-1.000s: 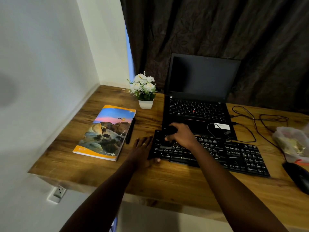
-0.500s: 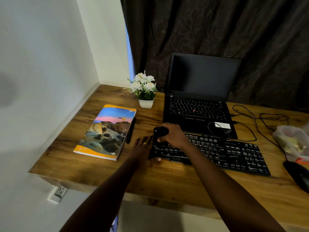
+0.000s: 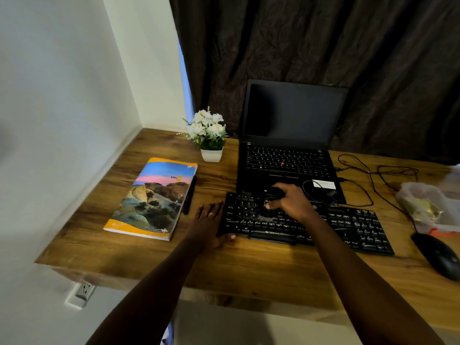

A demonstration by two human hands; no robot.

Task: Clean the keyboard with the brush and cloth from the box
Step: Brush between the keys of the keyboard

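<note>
A black keyboard (image 3: 348, 227) lies on the wooden desk (image 3: 249, 267) in front of an open black laptop (image 3: 286, 165). My right hand (image 3: 291, 202) grips a black brush (image 3: 272, 194) and holds it down on the keys at the keyboard's upper left. My left hand (image 3: 211, 220) rests flat at the keyboard's left end, fingers straight on the desk and the thumb against the front corner. No cloth or box is in view.
A colourful book (image 3: 154, 197) with a black pen (image 3: 189, 195) beside it lies on the left. A small white flower pot (image 3: 210, 135) stands behind. Cables (image 3: 368, 180), a plastic bag (image 3: 428, 205) and a black mouse (image 3: 438, 257) sit on the right.
My right hand has moved the brush from the keyboard's far left corner to the right along the upper rows. My left hand has stayed at the keyboard's left end.
</note>
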